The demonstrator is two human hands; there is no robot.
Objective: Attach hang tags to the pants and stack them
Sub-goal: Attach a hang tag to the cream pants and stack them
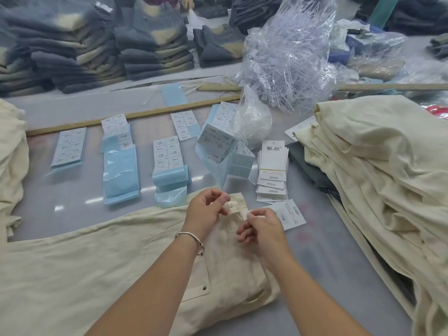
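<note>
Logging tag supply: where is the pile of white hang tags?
Head view, right of centre: the hang tag pile lies on the table between the sticker sheets and the cream pants stack.

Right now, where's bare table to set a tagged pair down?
Bare grey tabletop shows between the blue-backed sticker sheets and the cream pants under both hands, and in a strip between those pants and the cream pile on the right. Crowded: the white hang tag stack and clear plastic bags.

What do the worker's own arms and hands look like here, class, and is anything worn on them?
Both forearms are bare, with no sleeves and no gloves. The left hand has a thin silver bangle at its wrist. The right hand wears nothing visible.
</note>
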